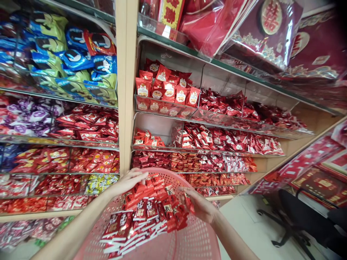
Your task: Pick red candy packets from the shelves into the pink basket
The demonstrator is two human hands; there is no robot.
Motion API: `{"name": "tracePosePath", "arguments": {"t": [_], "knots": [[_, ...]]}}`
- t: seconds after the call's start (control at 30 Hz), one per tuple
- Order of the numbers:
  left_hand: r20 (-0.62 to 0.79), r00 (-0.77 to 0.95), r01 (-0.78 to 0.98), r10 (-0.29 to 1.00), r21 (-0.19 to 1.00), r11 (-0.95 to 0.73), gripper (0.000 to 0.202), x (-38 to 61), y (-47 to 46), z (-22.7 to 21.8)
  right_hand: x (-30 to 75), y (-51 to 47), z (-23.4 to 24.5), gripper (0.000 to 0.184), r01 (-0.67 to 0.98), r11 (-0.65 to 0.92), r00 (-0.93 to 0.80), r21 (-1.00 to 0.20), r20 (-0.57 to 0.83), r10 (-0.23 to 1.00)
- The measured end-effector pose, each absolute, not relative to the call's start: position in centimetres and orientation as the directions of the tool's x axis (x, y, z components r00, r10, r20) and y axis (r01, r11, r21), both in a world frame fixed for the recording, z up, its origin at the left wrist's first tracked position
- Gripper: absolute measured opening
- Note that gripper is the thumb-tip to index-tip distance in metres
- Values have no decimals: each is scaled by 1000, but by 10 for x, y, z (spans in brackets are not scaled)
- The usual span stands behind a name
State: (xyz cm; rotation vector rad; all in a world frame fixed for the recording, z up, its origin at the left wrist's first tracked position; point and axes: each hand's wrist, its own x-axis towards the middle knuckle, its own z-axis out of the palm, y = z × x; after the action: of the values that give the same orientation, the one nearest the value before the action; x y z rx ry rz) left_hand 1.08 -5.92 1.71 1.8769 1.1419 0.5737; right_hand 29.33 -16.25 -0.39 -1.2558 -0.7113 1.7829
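A pink perforated plastic basket (195, 236) stands in front of me, with many red candy packets (146, 209) inside. Some packets have white stick ends that point toward me. At the basket's far left rim is my left hand (132, 182), its fingers stretched out over the packets at the back; its thumb is hidden. My right hand (202, 204) is inside the right wall, fingers closed around a small red packet (189, 203). The pile lies between my two hands.
Shelves of red packets (168, 90) rise behind the basket, with a wooden post (124, 86) between two shelf units. Blue and green packets (76, 57) fill the upper left. A black swivel chair (295, 216) stands on the tiled floor at right.
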Motion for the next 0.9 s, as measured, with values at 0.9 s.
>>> {"name": "tracePosePath", "arguments": {"t": [0.9], "knots": [[-50, 504, 454, 862, 865, -215, 49, 16, -56, 12, 259, -131, -11, 48, 990, -132, 109, -57, -301, 947]]}}
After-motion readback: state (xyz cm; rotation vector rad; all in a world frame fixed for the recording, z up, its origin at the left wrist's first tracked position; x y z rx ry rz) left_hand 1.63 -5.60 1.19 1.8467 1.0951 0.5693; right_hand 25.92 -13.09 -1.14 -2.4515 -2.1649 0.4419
